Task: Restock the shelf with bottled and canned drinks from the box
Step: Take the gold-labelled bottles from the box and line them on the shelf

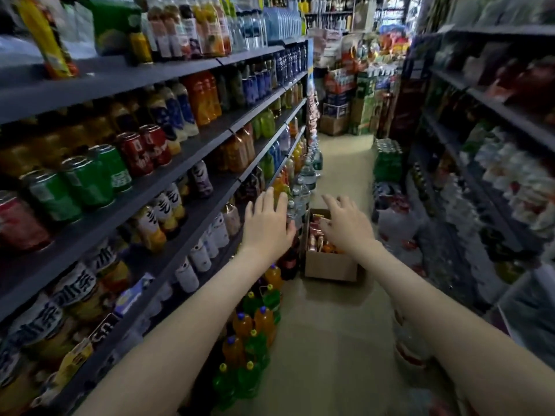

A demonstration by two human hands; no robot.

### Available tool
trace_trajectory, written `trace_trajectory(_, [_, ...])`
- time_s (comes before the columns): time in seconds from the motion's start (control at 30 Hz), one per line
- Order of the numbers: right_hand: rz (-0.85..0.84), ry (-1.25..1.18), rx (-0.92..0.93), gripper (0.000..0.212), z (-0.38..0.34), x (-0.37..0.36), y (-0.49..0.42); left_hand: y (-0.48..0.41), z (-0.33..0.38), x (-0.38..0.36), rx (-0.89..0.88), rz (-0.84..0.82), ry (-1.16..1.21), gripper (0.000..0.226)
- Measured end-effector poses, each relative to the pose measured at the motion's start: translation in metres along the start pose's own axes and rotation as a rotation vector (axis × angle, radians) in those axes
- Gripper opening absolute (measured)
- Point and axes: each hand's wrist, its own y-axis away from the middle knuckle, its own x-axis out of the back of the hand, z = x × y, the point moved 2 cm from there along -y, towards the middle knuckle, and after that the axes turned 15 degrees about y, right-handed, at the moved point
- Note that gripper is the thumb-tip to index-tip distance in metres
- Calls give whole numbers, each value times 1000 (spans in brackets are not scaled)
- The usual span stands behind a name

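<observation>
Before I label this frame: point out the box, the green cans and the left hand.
box [330,267], head view, front wall
green cans [87,181], head view, middle can's side
left hand [265,225], head view, back of hand

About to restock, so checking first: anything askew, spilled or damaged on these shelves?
No spill or damage shows. The tall yellow pack on the top shelf leans harder than the bottles beside it, though the wide lens may exaggerate it.

Box on floor, right of shelf, drinks inside
</observation>
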Motion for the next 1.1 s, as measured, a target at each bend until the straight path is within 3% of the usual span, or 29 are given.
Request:
trace_trajectory(0.47, [-124,72,-20,65,-7,-124,-271,-290,-115,-127,-101,-83,52,63])
trace_trajectory(0.83, [-208,73,-206,65,102,-203,-405,-451,-116,-239,-222,-213,76,60])
trace_trajectory(1.1, [-317,-11,-181,61,191,-317,-519,-568,-118,-368,-124,-344,65,61])
